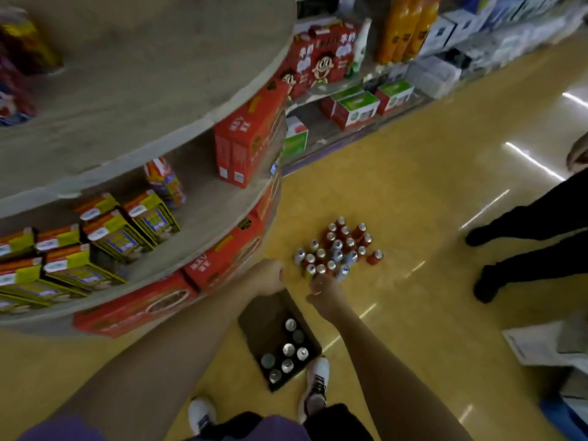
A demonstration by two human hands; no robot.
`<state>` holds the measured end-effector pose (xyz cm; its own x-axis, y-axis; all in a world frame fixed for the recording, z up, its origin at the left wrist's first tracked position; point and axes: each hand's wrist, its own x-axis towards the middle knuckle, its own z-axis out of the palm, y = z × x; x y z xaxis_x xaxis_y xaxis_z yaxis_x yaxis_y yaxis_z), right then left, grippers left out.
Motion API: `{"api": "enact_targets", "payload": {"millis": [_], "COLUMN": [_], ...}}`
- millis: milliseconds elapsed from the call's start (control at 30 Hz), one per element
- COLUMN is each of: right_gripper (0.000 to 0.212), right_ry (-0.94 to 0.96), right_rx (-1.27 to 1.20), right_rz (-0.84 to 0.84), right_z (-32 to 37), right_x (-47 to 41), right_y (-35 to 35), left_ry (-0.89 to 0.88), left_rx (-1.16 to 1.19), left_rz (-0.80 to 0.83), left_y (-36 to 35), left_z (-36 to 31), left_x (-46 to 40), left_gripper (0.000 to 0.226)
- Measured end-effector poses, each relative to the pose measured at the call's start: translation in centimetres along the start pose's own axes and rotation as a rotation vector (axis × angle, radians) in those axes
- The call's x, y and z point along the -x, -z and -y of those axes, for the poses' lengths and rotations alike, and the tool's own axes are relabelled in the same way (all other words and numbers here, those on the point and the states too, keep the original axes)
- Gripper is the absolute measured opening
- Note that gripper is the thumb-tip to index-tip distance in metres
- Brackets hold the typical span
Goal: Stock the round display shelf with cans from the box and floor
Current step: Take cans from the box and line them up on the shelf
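A dark box (254,316) sits on the yellow floor (413,218), just past the person's white shoes (315,383). It is open on top. Inside stand a few cans; only their silver tops (289,349) show, and they sit in the near half of the box. The far half looks bare.

More cans (337,246) stand in a tight bunch on the floor, at about 1 o'clock from the box. Most are red and some are pale blue. One red can stands a little apart at the 3 o'clock edge of the bunch.

The round display shelf (203,218) fills the 10 o'clock side. Its middle level holds yellow boxes (95,249), a bag and a tall red carton (245,144). Red cartons (222,256) stand round the bottom level.

The left hand (267,278) reaches out over the far edge of the box. Its fingers are curled in like a fist, and nothing shows in its grip. The right hand (324,294) is just beside it, at the near edge of the floor cans. Its fingers are curled too, and something small and shiny sits at its fingertips, but the picture is too blurry to tell if it holds a can.

Another person's dark legs (525,237) stand at 3 o'clock.
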<state>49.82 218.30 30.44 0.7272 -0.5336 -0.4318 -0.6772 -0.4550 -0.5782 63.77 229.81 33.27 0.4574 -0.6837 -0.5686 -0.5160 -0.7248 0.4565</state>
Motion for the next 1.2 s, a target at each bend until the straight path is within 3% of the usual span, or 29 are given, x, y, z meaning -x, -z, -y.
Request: {"api": "enact_targets", "payload": {"millis": [100, 233, 433, 633, 833, 1000, 1200], "right_gripper": [0.021, 0.024, 0.017, 0.029, 0.02, 0.012, 0.023], "right_ry": [-0.033, -0.074, -0.188, -0.361, -0.533, -0.629, -0.8], "right_rx": [-0.043, -0.049, -0.086, -0.079, -0.125, -0.228, -0.331], "right_rz": [0.048, 0.127, 0.206, 0.262, 0.36, 0.261, 0.17], "right_z": [-2.6, -5.7, -10.2, -14.9, -20.3, -23.1, -28.8], "right_x": [-2.5, -5.6, -9.3, -12.2, -14.8, -16.6, -19.2], "right_y": [0.6, -0.3, -5.0, -15.7, -30.5, -38.4, -46.1], "left_ry": [0.055, 0.114, 0.203, 0.285, 0.283, 0.246, 0.242], "left_rx": [0.073, 0.099, 0.137, 0.233, 0.142, 0.059, 0.029], "left_rz": [0.002, 0.037, 0.136, 0.262, 0.375, 0.491, 0.565], "left_y": [-2.0, -4.1, -9.3, -16.9, -27.4, -34.3, -41.1], "left_z": [-1.7, -1.9, 2.9, 10.3, 18.6, 24.7, 30.2], "left_x": [-2.8, -5.6, -10.6, -17.3, -24.0, -28.6, -33.0], "left_gripper": [0.028, 0.009, 0.008, 0.011, 0.023, 0.025, 0.026]}}
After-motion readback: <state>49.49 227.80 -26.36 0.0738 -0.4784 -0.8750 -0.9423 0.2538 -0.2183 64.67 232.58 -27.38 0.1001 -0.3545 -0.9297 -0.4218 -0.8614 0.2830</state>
